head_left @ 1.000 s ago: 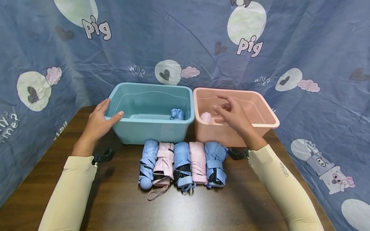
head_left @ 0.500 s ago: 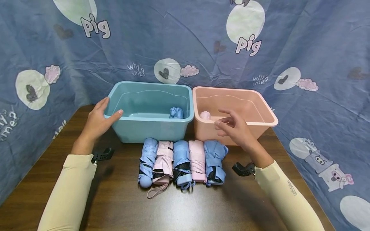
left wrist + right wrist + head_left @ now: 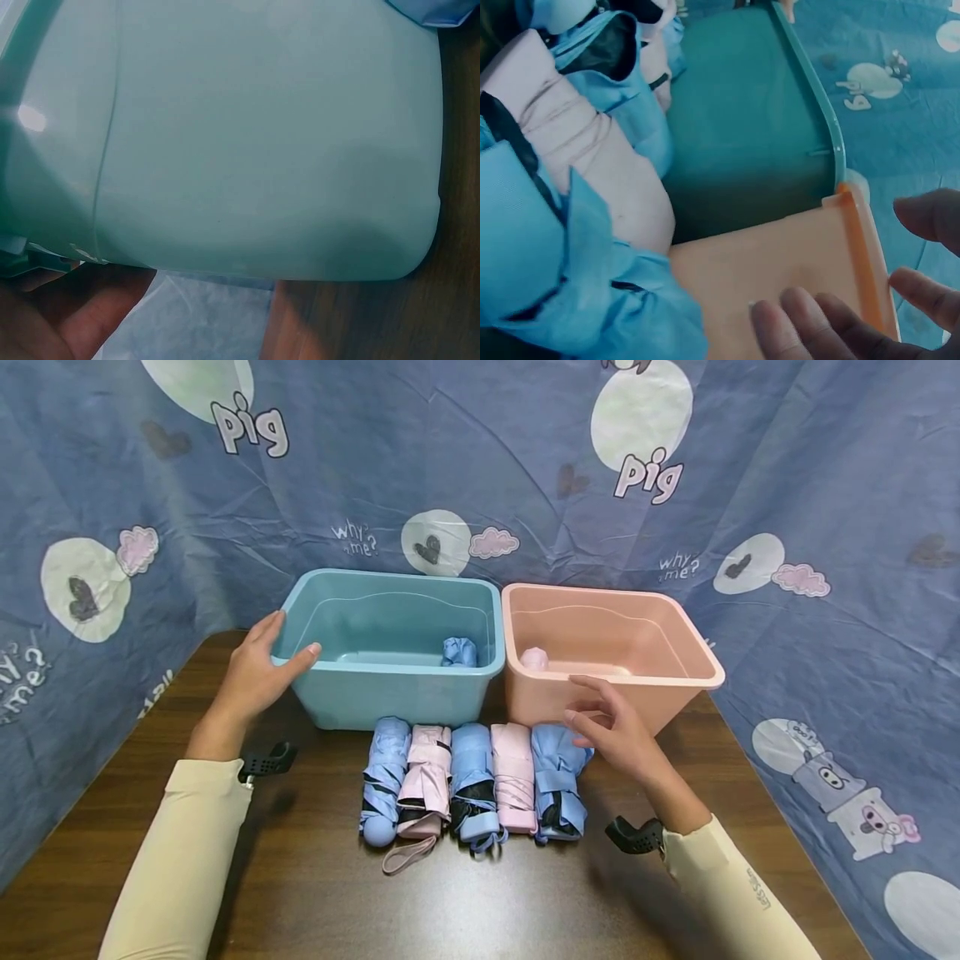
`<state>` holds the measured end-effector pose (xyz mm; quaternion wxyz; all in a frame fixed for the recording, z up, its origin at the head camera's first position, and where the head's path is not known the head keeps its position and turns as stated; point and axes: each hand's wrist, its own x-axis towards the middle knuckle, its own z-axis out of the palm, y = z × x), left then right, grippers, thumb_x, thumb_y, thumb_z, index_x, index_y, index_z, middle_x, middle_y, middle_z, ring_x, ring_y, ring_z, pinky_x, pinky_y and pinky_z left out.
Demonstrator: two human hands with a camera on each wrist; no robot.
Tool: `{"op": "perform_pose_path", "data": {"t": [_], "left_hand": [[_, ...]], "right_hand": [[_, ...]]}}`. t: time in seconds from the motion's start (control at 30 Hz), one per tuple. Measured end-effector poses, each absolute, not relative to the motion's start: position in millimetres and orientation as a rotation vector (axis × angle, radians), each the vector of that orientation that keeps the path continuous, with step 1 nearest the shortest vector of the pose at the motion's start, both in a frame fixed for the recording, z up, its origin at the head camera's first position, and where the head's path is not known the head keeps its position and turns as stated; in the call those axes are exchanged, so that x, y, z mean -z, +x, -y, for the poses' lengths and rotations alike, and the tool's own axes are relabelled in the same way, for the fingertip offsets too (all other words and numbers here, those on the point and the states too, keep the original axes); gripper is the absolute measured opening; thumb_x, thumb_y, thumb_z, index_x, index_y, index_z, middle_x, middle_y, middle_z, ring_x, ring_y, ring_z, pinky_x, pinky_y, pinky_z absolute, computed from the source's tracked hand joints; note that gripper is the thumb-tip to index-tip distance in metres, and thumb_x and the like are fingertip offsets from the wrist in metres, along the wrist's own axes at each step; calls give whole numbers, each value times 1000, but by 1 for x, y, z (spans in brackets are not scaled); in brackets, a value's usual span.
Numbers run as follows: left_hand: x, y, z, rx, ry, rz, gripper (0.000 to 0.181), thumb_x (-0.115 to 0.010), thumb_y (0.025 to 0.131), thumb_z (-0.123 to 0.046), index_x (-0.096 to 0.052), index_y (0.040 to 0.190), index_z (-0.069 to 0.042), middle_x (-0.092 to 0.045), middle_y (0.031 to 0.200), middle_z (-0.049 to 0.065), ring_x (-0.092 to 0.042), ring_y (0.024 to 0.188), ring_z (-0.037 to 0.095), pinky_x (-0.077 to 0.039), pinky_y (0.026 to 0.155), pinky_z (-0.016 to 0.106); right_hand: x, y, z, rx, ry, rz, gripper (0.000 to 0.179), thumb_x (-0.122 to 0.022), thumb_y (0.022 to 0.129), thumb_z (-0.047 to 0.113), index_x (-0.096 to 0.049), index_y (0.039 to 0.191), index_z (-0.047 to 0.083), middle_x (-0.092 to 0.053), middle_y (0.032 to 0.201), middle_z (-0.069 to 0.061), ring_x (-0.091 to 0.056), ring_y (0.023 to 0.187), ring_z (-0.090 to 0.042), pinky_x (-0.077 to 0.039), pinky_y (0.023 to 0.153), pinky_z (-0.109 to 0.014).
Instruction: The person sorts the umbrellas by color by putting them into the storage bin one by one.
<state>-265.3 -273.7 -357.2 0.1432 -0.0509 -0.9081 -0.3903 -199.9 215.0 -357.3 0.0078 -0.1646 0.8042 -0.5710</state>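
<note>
My left hand (image 3: 253, 681) rests at the left front corner of the teal bin (image 3: 397, 697), thumb over the front rim and fingers along the side. In the left wrist view those fingers (image 3: 105, 307) touch the bin's outside. My right hand (image 3: 618, 735) holds nothing, its fingers loosely bent, in front of the pink bin (image 3: 540, 702). It overlaps the top of the rightmost blue folding umbrella (image 3: 557, 781). Beside that one, a pink folding umbrella (image 3: 513, 777) and several more lie in a row. The right wrist view shows the right fingers (image 3: 802, 319) spread apart.
A rolled blue umbrella (image 3: 459, 652) stands inside the teal bin, and a pale pink one (image 3: 534, 659) inside the pink bin. Both bins stand side by side at the back of the wooden table (image 3: 322, 893). A printed blue cloth (image 3: 480, 468) hangs behind.
My right hand has come out from over the pink bin, moving down and toward me to the rightmost blue umbrella. The left hand has stayed on the teal bin.
</note>
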Motion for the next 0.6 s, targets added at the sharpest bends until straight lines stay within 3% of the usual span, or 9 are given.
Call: {"op": "perform_pose_path", "data": {"t": [0.43, 0.6], "left_hand": [[356, -264, 274, 1141, -129, 2627, 87, -59, 91, -47, -15, 154, -7, -15, 159, 17, -17, 142, 43, -19, 108, 65], [356, -264, 274, 1142, -131, 2625, 88, -59, 90, -47, -15, 154, -6, -15, 159, 17, -18, 142, 43, -19, 108, 65]], "right_hand": [[379, -191, -221, 1776, -460, -2590, 49, -65, 93, 12, -48, 138, 5, -55, 123, -33, -62, 103, -45, -55, 74, -52], [390, -191, -222, 1704, -476, -2678, 49, -66, 91, 10, -50, 137, 4, -57, 121, -31, -61, 107, -43, -54, 81, -47]]}}
